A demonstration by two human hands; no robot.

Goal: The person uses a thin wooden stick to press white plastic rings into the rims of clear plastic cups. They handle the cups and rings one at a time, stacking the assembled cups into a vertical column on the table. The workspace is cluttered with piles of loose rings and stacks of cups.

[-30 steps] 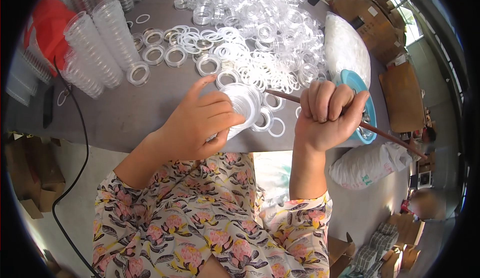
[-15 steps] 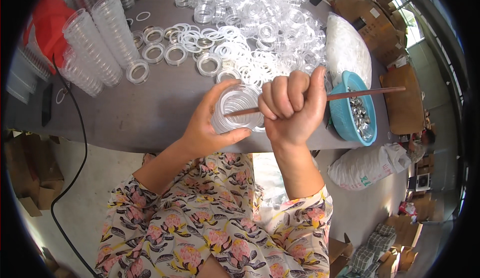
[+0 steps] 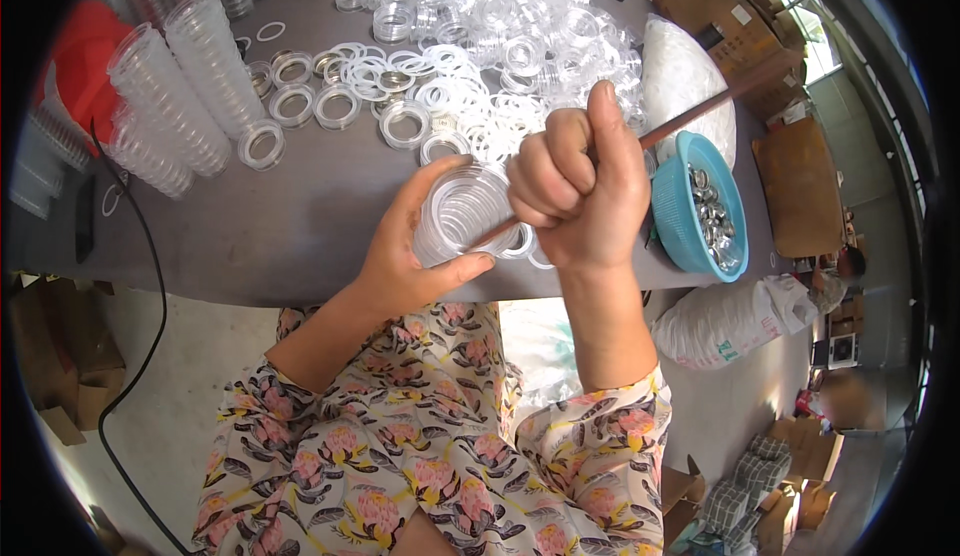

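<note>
A grey-covered table (image 3: 230, 236) spread across the view; at its far side lay a heap (image 3: 560, 41) of clear plastic rings, piled loosely, perhaps to be in easy reach; at the far left stood towers (image 3: 215, 76) of clear pieces, set in columns that probably saved room; a plump white bag (image 3: 685, 71) lay just right of the heap; a blue basket (image 3: 672, 221) sat near the table's right edge, its wall likely serving to stop small parts rolling off; the left hand (image 3: 395, 241) curved round a clear stack (image 3: 460, 211) of rings, thumb on the near side and fingers on the far side, a grasp that presumably steadied it without covering its mouth; the right hand (image 3: 585, 181) was clenched round a thin brown stick (image 3: 690, 117), thumb raised, a fist that seemed meant for firm control; the stack was over the table's near edge, though whether it rested there could not be told; its open mouth faced up toward the camera, its long axis running down and away, the bottom hidden; the stick slanted, its long end pointing to the far right, its short end down and left into the stack's mouth, contact inside unclear; white flat rings (image 3: 490, 126) lay scattered between heap and stack; smallest, silvery metal pieces (image 3: 715, 218) lay in the basket.
</note>
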